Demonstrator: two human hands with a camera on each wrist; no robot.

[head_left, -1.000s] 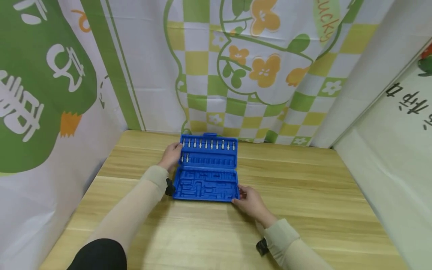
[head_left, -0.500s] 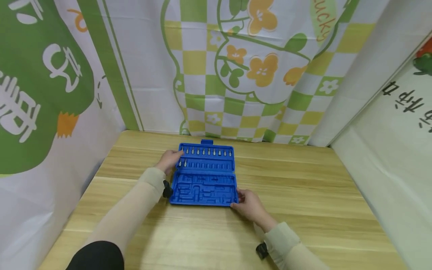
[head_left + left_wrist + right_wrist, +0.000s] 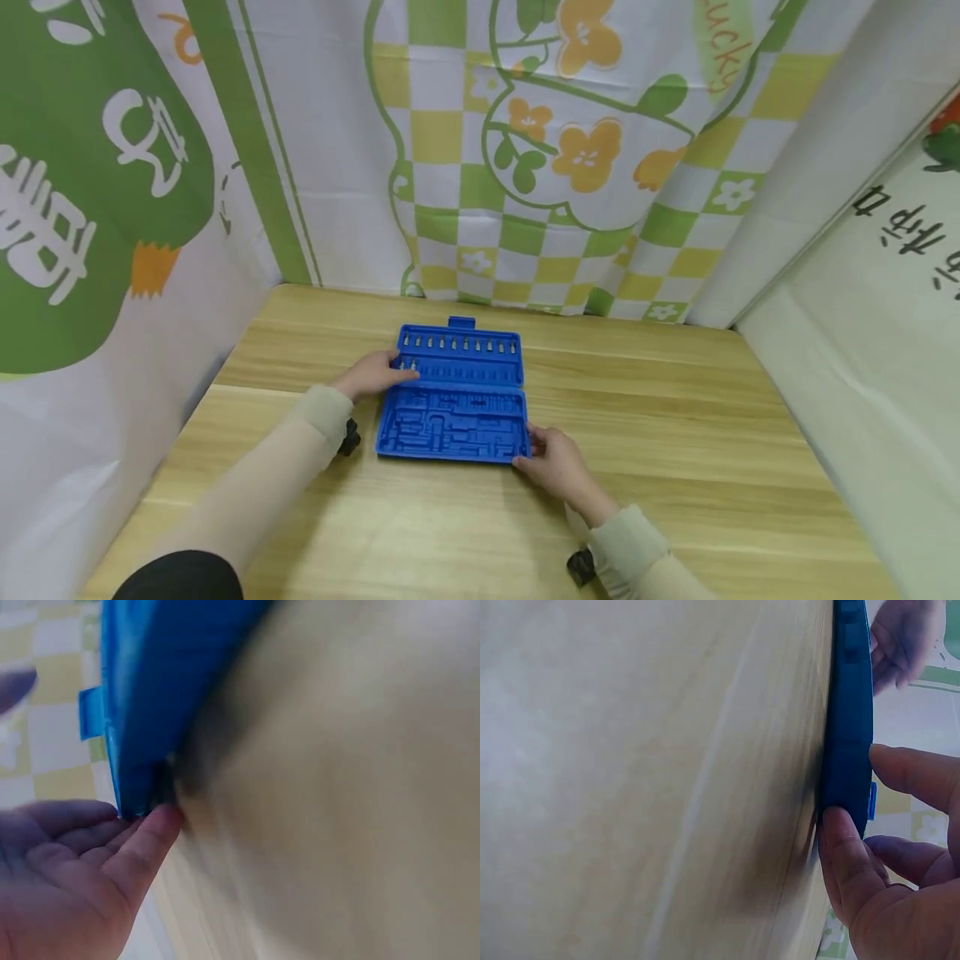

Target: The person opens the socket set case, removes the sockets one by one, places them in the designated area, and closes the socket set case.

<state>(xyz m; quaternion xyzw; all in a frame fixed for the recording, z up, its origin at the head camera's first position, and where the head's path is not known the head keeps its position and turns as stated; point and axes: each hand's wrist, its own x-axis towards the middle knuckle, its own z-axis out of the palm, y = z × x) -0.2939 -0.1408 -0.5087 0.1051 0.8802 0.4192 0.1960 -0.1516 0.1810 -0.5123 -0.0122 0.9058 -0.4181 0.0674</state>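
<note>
An open blue plastic tool case (image 3: 453,421) lies unfolded on the wooden table. Small metal bits (image 3: 453,343) fill the row along its far half. A couple more stand at the left end of the second row, partly behind my left thumb. At the case's left edge my left hand (image 3: 370,374) has its fingers extended to the side; in the left wrist view the fingertips (image 3: 161,817) touch the edge while the thumb stays apart. My right hand (image 3: 561,467) pinches the near right corner, thumb above and fingers along the side and underneath.
The wooden table (image 3: 675,450) extends around the case on all sides. A patterned curtain (image 3: 517,267) hangs behind its far edge, and printed cloth walls (image 3: 862,375) stand left and right. Both sleeves carry a dark wrist camera (image 3: 581,567).
The far half of the case has come down flatter and toward me. My left hand has slid nearer along the left edge and its grip has loosened. My right hand keeps hold of the corner.
</note>
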